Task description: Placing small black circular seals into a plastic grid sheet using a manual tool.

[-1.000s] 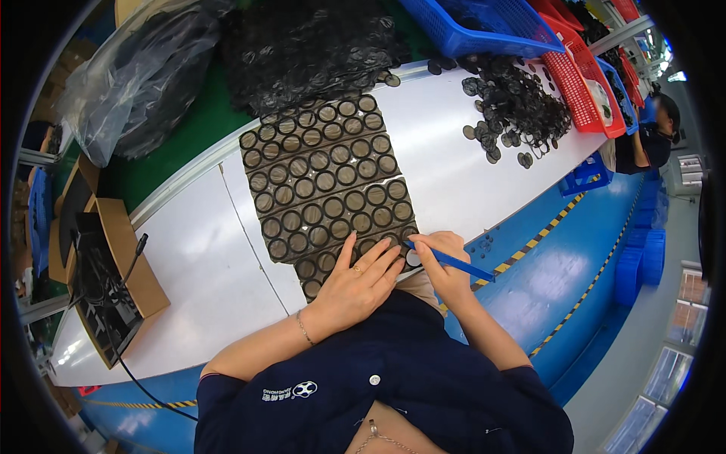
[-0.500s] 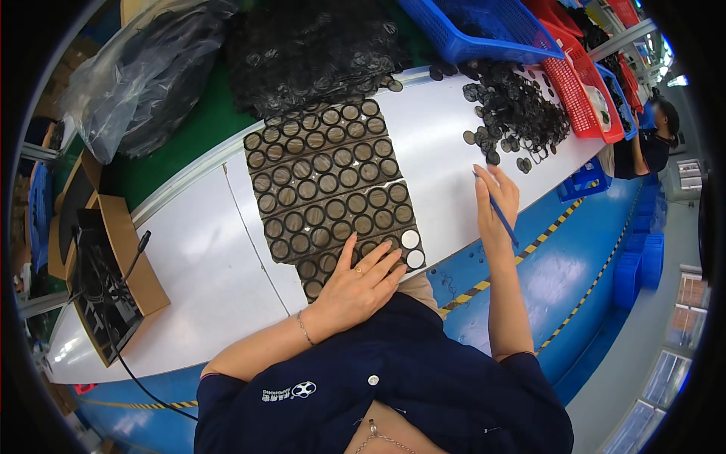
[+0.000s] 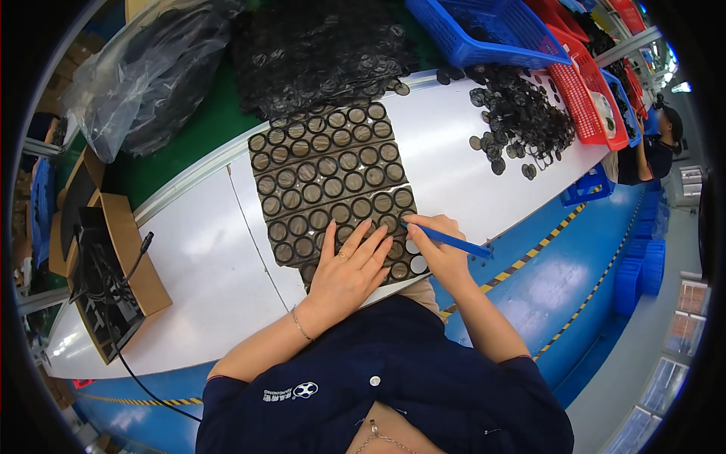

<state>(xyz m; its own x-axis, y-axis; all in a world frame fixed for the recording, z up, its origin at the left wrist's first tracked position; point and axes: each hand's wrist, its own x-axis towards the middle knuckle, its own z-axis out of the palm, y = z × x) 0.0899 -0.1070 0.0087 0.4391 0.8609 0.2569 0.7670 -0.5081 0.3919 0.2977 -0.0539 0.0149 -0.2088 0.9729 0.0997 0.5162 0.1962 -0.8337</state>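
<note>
A dark brown sheet [image 3: 330, 187] with rows of black-rimmed round pieces lies on the white table. My left hand [image 3: 342, 276] rests flat on its near part, fingers stretched and slightly spread. My right hand [image 3: 445, 253] pinches a slim blue tool [image 3: 460, 244], whose exact kind I cannot make out. The tool's tip meets the sheet's right edge, near a round piece. Two white circles, one of them this white circle [image 3: 418, 264], show at the sheet's near right corner, close below my right hand.
Loose black discs and rings [image 3: 522, 117] are heaped on the table's right side. Behind are a stack of black sheets [image 3: 318, 49], a clear plastic bag [image 3: 147, 76], a blue basket [image 3: 491, 38] and a red basket [image 3: 582, 91]. A cardboard box [image 3: 136, 257] holds cables. A co-worker [image 3: 650, 147] is far right.
My right hand has come left and nearer, from beside the loose discs to the sheet's right edge, bringing the blue tool along. My left hand has shifted slightly across the sheet.
</note>
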